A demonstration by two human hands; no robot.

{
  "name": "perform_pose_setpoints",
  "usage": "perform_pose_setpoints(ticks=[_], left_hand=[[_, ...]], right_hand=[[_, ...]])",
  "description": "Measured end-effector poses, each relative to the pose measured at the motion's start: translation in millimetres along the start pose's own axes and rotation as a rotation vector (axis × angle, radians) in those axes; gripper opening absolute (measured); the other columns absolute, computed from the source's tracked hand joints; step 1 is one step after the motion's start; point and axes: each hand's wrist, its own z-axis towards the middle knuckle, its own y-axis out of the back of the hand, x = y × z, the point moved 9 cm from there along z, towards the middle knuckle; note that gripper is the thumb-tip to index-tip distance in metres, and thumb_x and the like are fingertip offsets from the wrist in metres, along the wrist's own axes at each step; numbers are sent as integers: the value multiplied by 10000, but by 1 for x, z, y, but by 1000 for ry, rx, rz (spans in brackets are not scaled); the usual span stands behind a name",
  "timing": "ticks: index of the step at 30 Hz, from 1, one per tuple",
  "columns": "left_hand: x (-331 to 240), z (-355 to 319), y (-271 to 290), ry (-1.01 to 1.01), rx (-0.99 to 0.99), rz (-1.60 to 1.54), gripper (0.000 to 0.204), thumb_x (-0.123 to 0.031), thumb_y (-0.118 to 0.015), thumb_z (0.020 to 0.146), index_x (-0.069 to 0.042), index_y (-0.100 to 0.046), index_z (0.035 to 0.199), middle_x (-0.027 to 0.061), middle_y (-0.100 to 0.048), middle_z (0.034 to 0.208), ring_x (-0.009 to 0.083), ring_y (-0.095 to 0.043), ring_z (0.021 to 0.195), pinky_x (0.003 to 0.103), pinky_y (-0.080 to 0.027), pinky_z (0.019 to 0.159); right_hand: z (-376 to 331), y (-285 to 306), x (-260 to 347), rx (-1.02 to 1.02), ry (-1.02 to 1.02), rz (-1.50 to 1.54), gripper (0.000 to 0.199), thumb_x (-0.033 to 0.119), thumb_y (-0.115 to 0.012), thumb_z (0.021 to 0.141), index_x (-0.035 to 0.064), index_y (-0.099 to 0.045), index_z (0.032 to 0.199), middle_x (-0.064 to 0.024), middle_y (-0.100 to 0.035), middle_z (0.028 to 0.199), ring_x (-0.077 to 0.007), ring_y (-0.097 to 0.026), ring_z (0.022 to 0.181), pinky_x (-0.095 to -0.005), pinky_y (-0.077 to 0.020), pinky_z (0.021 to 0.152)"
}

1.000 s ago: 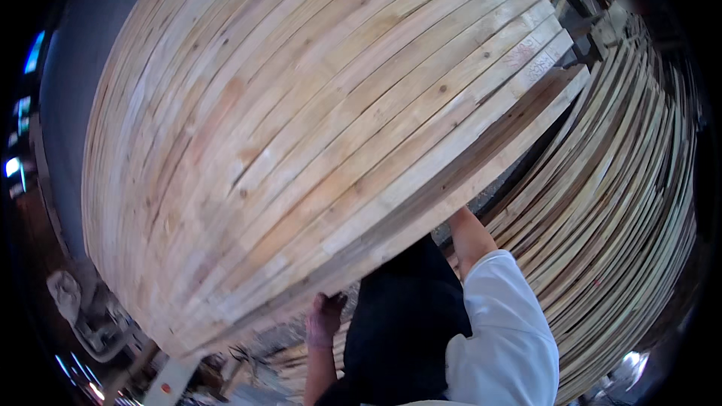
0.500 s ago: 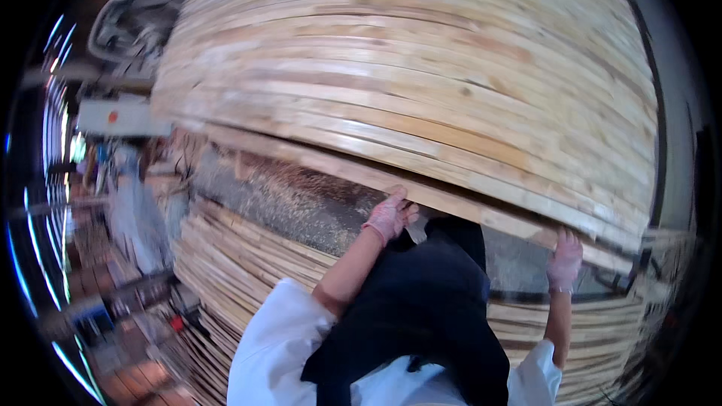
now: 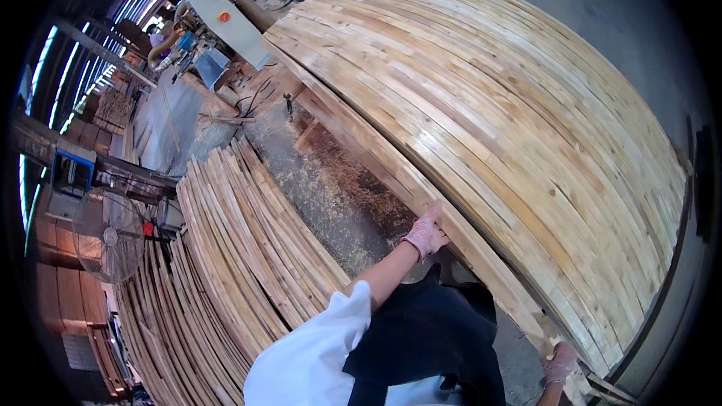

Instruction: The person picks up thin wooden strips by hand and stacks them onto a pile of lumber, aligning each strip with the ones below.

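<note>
A long pale wooden board [image 3: 475,249] runs diagonally along the near edge of a wide layer of wooden strips [image 3: 541,158], with a narrow dark gap between them. My left hand [image 3: 427,236], in a pinkish-white glove, grips the board near its middle, thumb over the top edge and fingers curled against its near side. Farther down, close to the board's near right end, my gloved right hand [image 3: 559,365] is closed round it. The fingertips of the right hand are partly hidden.
A lower pile of long strips [image 3: 248,240] lies to the left. Sawdust [image 3: 323,173] covers the floor between pile and board. A standing fan [image 3: 110,237] is at far left; a machine with a white panel [image 3: 226,19] stands beyond the board's far end.
My view has turned left, bringing the fan and the white-panelled machine into clearer sight. Both hands stay on the board, which now slants more steeply across the picture.
</note>
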Motion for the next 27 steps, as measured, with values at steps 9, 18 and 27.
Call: perform_pose_setpoints(ticks=[9,18,27], left_hand=[[-28,-58,-7,2,202,-21,194,-118,-722,869,-65,-615,1022,107,-659,837,348,-666,825,573,-543,858],[-198,-109,70,-232,6,129,114,-119,-730,837,-74,-632,874,117,-649,766,302,-670,748,538,-583,765],[-527,-141,136,-784,-464,273,162,-140,-646,899,-51,-646,1035,49,-646,832,204,-636,760,384,-556,684]], right_hand=[[-63,11,63,-131,-58,-76,356,431,-711,840,93,-614,891,-144,-658,802,-348,-681,776,-493,-538,659],[-52,-3,122,-121,228,97,229,297,-721,772,126,-629,894,-107,-654,823,-283,-656,750,-430,-521,664],[-84,72,187,482,-53,403,227,269,-709,827,117,-670,991,-126,-702,938,-270,-673,872,-435,-521,795]])
